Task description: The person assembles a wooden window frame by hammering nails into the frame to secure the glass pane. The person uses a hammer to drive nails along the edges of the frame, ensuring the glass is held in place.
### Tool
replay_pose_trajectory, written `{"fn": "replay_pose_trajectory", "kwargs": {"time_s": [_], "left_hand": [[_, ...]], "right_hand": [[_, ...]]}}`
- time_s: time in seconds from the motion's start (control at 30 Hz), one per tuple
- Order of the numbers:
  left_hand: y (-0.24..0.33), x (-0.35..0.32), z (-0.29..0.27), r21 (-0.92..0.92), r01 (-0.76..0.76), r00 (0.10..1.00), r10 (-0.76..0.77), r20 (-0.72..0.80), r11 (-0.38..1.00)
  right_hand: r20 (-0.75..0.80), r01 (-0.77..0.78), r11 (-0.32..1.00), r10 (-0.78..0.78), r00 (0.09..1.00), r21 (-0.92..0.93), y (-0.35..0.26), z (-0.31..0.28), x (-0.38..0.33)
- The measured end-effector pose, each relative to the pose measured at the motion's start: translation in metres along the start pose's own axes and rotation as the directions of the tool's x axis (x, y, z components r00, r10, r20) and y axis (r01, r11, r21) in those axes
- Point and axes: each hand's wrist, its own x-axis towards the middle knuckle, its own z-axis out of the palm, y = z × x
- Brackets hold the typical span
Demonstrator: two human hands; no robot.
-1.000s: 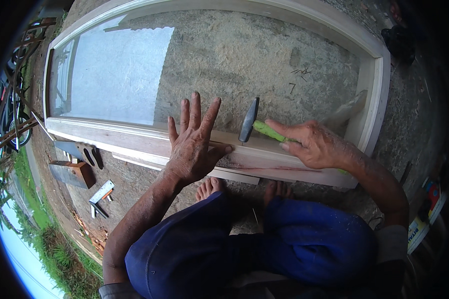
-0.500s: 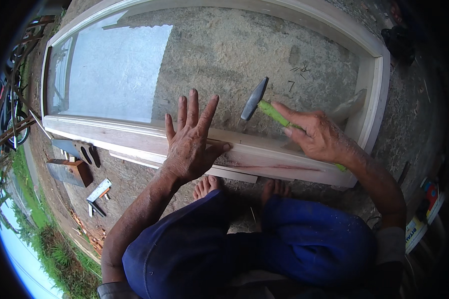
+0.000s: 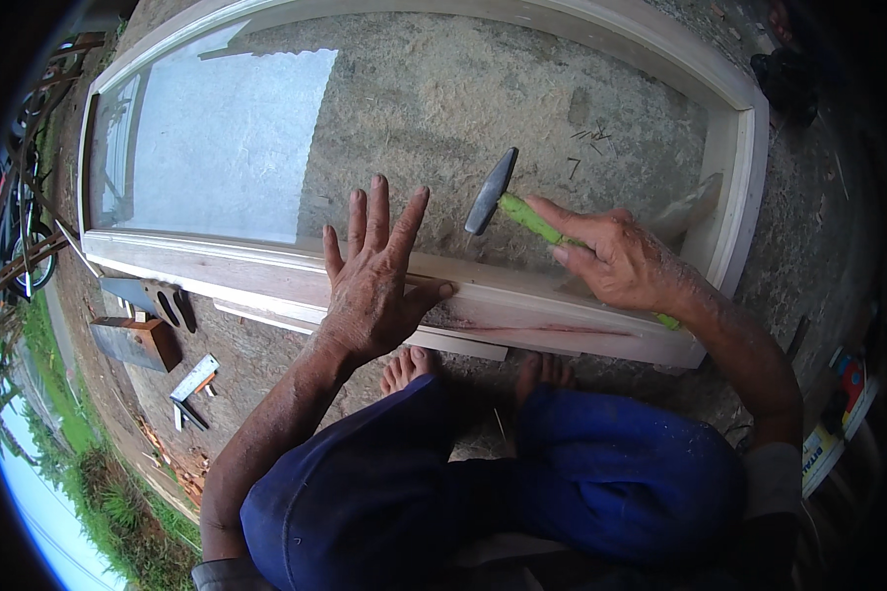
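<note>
A long pale wooden frame (image 3: 581, 330) lies on the ground in front of me, with a clear glass pane (image 3: 414, 128) set in it. My left hand (image 3: 370, 286) rests on its near rail, fingers stretched out and spread over the edge of the glass, thumb pointing right along the wood. In my right hand (image 3: 626, 261) is a hammer (image 3: 529, 217) with a bright green handle, gripped with the forefinger along it. The grey steel head is over the glass, to the right of my left fingers. A reddish streak marks the near rail below the hammer.
Left of my feet lie a handsaw (image 3: 163, 298), a wooden block with a metal-looking side (image 3: 138, 343) and a small square (image 3: 195, 379). Thin nails (image 3: 591, 136) show within the frame's outline. A white container (image 3: 828, 458) stands at the right, and motorcycles (image 3: 34, 236) at the far left.
The hammer has shifted slightly left and up, together with my right hand. My left hand stays spread on the rail almost unmoved.
</note>
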Motion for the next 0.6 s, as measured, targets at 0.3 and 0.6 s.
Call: {"fn": "replay_pose_trajectory", "kwargs": {"time_s": [0.3,0.6], "left_hand": [[-0.005,0.0,-0.002,0.014,0.0,1.0,0.0,-0.006,1.0],[-0.005,0.002,0.003,0.0,-0.011,1.0,0.011,-0.01,1.0]], "right_hand": [[0.036,0.081,0.996,-0.08,0.996,-0.022,0.009,0.0,0.005],[0.18,0.085,0.993,-0.07,0.981,-0.076,0.007,0.004,0.001]]}}
